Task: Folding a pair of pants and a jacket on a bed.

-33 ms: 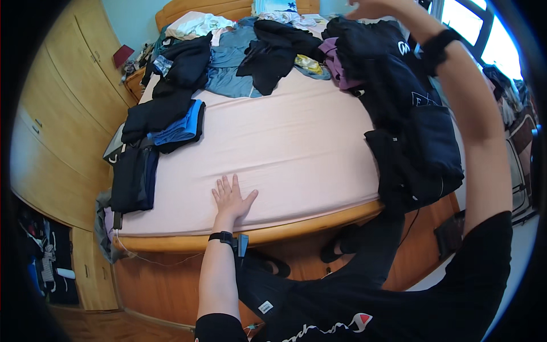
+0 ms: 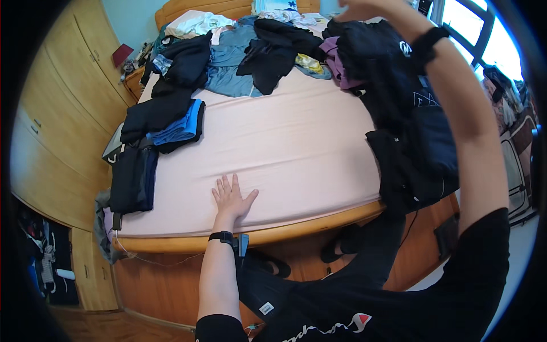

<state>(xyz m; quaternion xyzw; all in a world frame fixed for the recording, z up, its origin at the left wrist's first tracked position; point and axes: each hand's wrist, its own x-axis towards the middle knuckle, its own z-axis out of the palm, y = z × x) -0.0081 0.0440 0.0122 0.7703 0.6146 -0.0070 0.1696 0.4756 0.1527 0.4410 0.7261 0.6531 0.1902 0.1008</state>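
My left hand [image 2: 231,196] lies flat on the pale pink bed sheet [image 2: 273,148], fingers spread and holding nothing. A dark band with a small grey device circles that wrist. My right arm reaches up over the right side of the bed, a black band at its wrist. The top edge of the picture cuts off most of my right hand [image 2: 373,8], so its grip is hidden. Below that arm is a heap of black clothes [image 2: 399,108], with a purple garment [image 2: 337,62] at its far left side.
Folded dark trousers [image 2: 134,179] and a blue folded garment [image 2: 179,128] lie along the left edge. Loose black and grey-green clothes [image 2: 225,68] spread across the far end. A wooden wardrobe [image 2: 68,97] stands left. The bed's wooden edge [image 2: 285,228] runs before my legs.
My right hand and forearm have shifted slightly up and to the left, and more of the hand is cut off. My left hand stays in place.
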